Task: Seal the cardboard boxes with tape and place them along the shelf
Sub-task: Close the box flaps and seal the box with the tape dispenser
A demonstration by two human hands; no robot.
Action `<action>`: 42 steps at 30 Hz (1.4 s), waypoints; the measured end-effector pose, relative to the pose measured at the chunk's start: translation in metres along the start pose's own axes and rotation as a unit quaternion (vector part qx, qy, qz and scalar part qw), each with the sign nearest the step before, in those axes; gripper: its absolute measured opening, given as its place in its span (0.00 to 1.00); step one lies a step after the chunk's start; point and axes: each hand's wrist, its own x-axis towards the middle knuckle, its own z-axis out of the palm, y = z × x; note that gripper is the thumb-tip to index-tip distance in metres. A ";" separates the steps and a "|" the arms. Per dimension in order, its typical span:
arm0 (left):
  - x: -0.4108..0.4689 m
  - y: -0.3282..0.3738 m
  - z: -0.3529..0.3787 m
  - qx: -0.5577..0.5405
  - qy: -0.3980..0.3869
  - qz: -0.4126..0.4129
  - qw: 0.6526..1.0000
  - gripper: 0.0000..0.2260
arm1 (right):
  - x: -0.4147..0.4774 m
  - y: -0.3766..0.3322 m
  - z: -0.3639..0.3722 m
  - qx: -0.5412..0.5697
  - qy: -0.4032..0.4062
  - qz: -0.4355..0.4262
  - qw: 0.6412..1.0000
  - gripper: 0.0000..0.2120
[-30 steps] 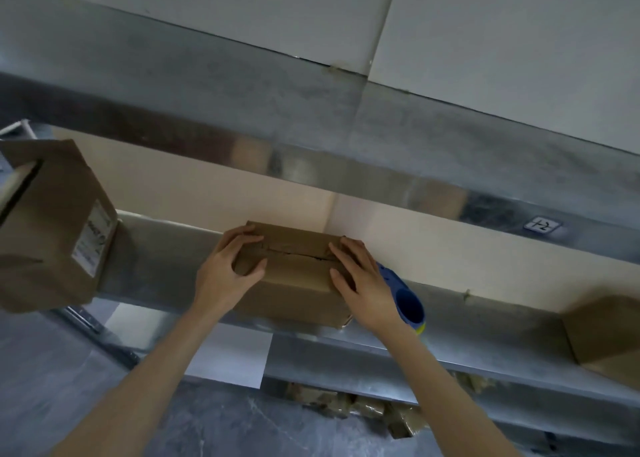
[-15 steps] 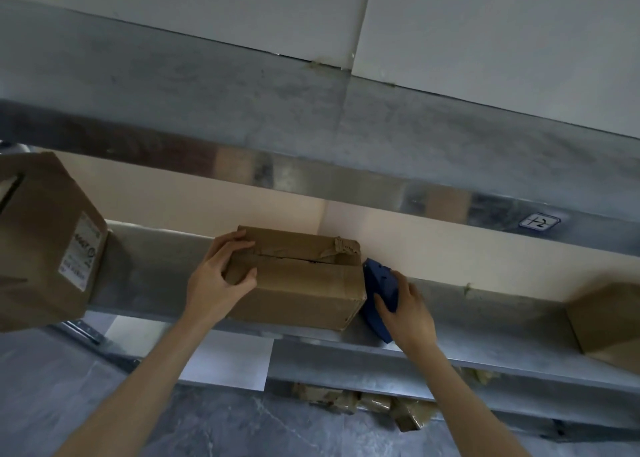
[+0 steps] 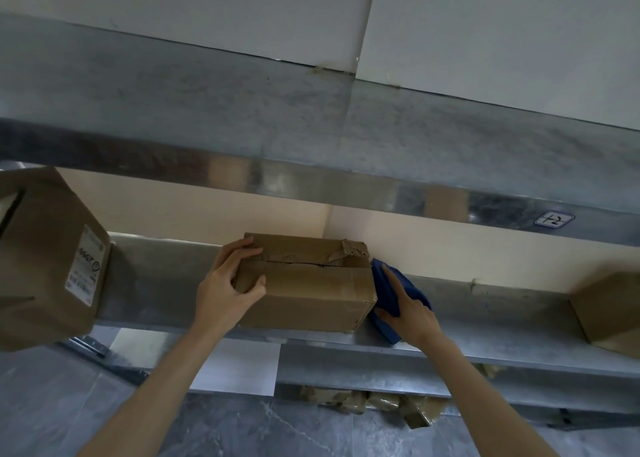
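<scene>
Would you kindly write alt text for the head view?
A person's left hand grips the left end of a cardboard box with a ragged top seam on a metal shelf, while the right hand holds a blue tool beside it. A labelled box sits far left, another box far right.

Reaches up and forward with both bare forearms, well apart. Grips the near left corner of the cardboard box (image 3: 311, 294) with the left hand (image 3: 227, 292), fingers (image 3: 239, 250) curled over its top, thumb pressed on the front face. Holds the blue tape dispenser (image 3: 379, 294) in the right hand (image 3: 414, 316), index finger stretched along it, thumb underneath.
</scene>
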 end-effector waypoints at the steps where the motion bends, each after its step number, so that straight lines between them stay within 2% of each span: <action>1: 0.000 0.001 0.000 0.002 0.000 0.001 1.000 0.20 | -0.001 -0.001 0.000 0.019 0.008 -0.004 1.000 0.41; 6: -0.001 0.002 -0.002 0.003 -0.004 0.000 1.000 0.20 | -0.011 -0.002 -0.001 0.081 0.028 -0.041 0.995 0.39; 9: -0.001 0.002 -0.001 -0.006 -0.007 -0.001 1.000 0.20 | -0.022 0.000 -0.010 0.098 0.053 -0.046 0.993 0.31; 12: -0.001 0.002 -0.002 -0.013 -0.012 0.001 1.000 0.20 | -0.038 0.000 -0.029 0.103 0.108 -0.042 0.988 0.22; 16: 0.000 0.005 -0.004 -0.024 -0.026 0.011 0.999 0.20 | -0.062 -0.013 -0.067 0.113 0.195 -0.062 0.972 0.16; 23: -0.008 0.010 0.000 -0.045 -0.036 0.002 0.998 0.22 | -0.079 -0.085 -0.106 0.055 0.200 -0.176 0.962 0.14; 26: -0.010 0.012 0.002 -0.076 -0.030 -0.022 0.996 0.22 | -0.068 -0.126 -0.101 0.030 0.164 -0.234 0.958 0.16; 29: -0.012 0.014 0.001 -0.103 -0.027 -0.039 0.994 0.24 | -0.051 -0.162 -0.092 0.010 0.074 -0.277 0.958 0.19; 35: -0.013 0.018 -0.002 -0.131 -0.031 -0.071 0.988 0.29 | -0.030 -0.186 -0.083 0.008 -0.078 -0.280 0.957 0.22; 39: -0.013 0.015 -0.001 -0.154 -0.018 -0.085 0.984 0.32 | -0.023 -0.186 -0.087 0.015 -0.106 -0.281 0.954 0.21; 42: -0.012 0.013 -0.001 -0.141 -0.019 -0.083 0.986 0.31 | -0.026 -0.186 -0.079 0.012 -0.074 -0.273 0.959 0.20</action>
